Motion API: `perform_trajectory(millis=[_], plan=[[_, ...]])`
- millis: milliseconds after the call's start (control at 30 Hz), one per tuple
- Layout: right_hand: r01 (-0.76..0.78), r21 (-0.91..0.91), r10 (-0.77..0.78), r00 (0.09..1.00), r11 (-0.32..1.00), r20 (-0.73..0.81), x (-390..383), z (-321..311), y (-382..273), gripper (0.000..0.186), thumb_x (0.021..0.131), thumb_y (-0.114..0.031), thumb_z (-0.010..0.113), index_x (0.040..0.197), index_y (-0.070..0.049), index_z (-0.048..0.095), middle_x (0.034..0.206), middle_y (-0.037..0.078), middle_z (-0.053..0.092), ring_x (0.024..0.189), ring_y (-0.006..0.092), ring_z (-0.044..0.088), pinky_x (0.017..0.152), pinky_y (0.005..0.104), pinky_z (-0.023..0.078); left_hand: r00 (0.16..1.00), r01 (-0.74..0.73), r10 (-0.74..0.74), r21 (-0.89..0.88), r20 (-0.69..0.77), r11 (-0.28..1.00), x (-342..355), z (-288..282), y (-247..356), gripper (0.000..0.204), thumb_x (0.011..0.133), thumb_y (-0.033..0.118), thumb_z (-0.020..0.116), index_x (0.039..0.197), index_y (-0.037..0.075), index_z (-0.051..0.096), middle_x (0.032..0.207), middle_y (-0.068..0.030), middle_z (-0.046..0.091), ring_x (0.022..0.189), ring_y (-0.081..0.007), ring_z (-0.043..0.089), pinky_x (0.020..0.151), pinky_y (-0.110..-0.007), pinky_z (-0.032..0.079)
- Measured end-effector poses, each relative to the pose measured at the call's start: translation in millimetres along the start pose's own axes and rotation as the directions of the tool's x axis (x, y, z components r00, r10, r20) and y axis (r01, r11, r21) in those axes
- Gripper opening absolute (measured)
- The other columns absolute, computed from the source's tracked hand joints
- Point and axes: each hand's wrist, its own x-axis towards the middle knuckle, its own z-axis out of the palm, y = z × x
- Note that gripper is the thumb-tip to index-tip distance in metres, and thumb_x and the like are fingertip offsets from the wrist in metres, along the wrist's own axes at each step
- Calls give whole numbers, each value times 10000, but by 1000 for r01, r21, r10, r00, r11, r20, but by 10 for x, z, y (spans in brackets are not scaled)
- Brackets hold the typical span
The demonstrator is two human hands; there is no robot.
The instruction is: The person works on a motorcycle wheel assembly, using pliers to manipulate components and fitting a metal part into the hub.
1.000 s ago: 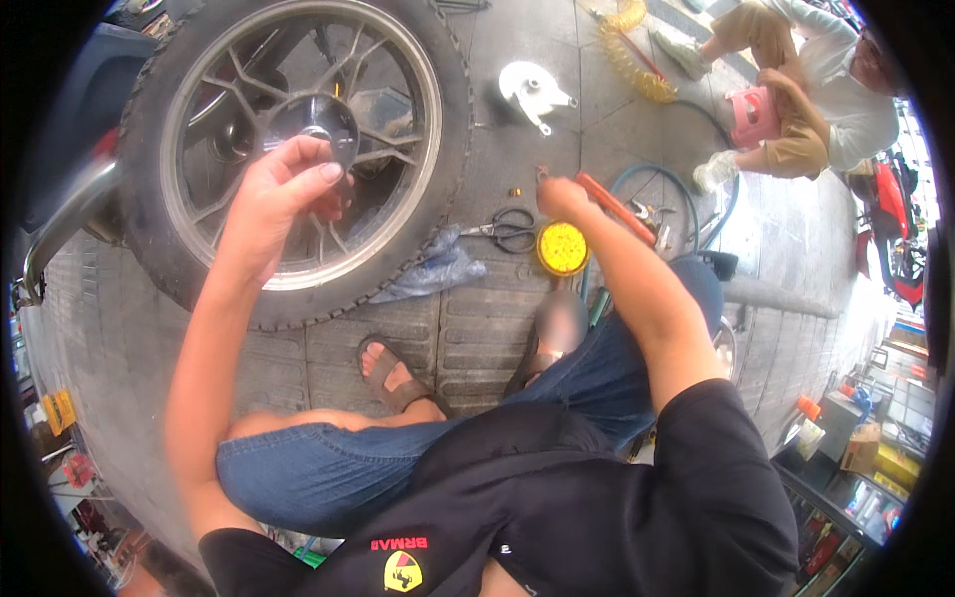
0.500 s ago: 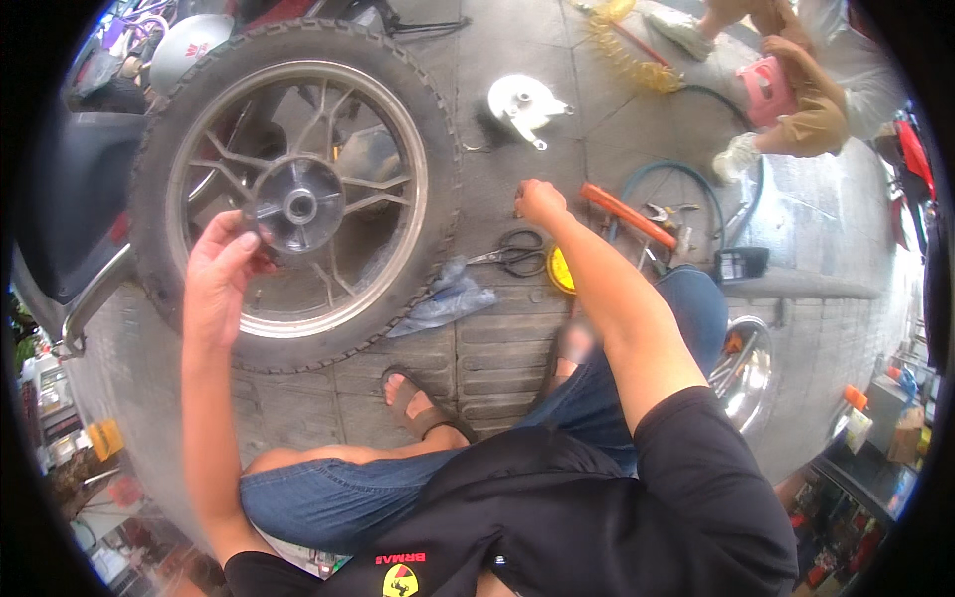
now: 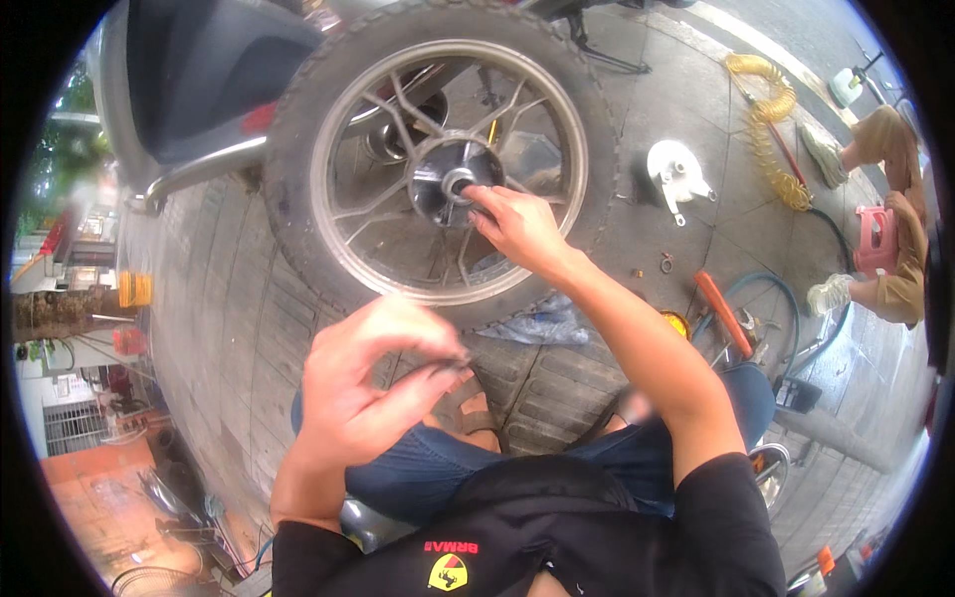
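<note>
A motorcycle wheel (image 3: 580,209) with a knobbly black tyre and pale spokes stands out ahead of me. At its black hub (image 3: 430,189), my right hand (image 3: 522,227) has its index fingertip against the metal ring round the centre hole. The thumb and other fingers are bent in, and anything between them is hidden. Nearer to me, my left hand (image 3: 373,383) is raised, blurred, with thumb and forefinger pinched together. A small dark edge shows at those fingertips, too smeared to name. A grey-blue rag (image 3: 542,326) lies below the tyre.
A silver brake plate (image 3: 678,174) lies right of the wheel. Small metal parts, an orange-handled tool (image 3: 724,313) and a teal hose (image 3: 786,284) are on the paving. A coiled yellow hose (image 3: 771,124) runs near another person's feet and a pink stool (image 3: 874,242). A motorcycle stands at left.
My right hand has gone from above the floor to the wheel hub. My left hand has left the hub and come back toward me. The view has swung left.
</note>
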Motion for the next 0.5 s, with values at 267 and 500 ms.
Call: perform_trajectory(millis=[267,500], plan=[[-88,-143,109,982,986,151,151,126,-15,212,859,-199,575,1049,-117,620,878,138,692,827,359,663,694,467,527,975,110,-129,-114,-179,987,58,-451,-438,186,830,-7,693,998,-2,611,951,-36,616,845,-118,590,798,-248,477],[-109,-260,186,938,960,293,260,-7,-56,258,859,-228,648,1089,-113,639,885,158,691,845,364,660,732,448,518,977,66,-136,-369,-166,927,-53,-624,-450,212,841,11,642,1038,24,563,938,-81,582,852,-161,585,782,-271,480]])
